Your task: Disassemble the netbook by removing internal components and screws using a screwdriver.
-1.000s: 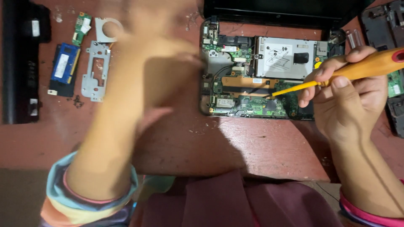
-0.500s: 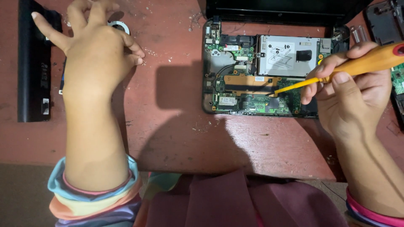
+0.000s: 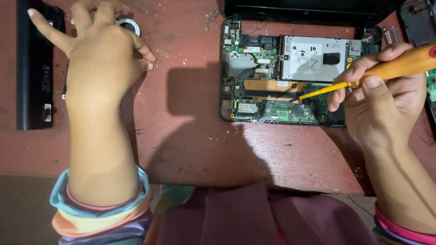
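Note:
My left hand (image 3: 102, 59) lies palm down at the table's far left with its fingers spread, covering small loose parts; nothing shows in its grip. A round grey ring-shaped part (image 3: 129, 26) peeks out beside its fingers. My right hand (image 3: 386, 104) grips an orange-handled screwdriver (image 3: 399, 66). Its yellow shaft slants down to the left, and the tip rests on the exposed circuit board of an opened small laptop (image 3: 272, 81), just below a copper-coloured strip. A silver drive cover (image 3: 313, 59) sits in the laptop's upper right.
A long black battery pack (image 3: 34, 68) lies upright along the left edge. Another dark opened device (image 3: 418, 22) sits at the far right. The red table (image 3: 190, 136) carries crumbs and dust. Maroon cloth (image 3: 254, 218) lies below the front edge.
My left hand swept from the table's middle up to the far left and settled over the loose parts. My right hand and the screwdriver stayed on the board.

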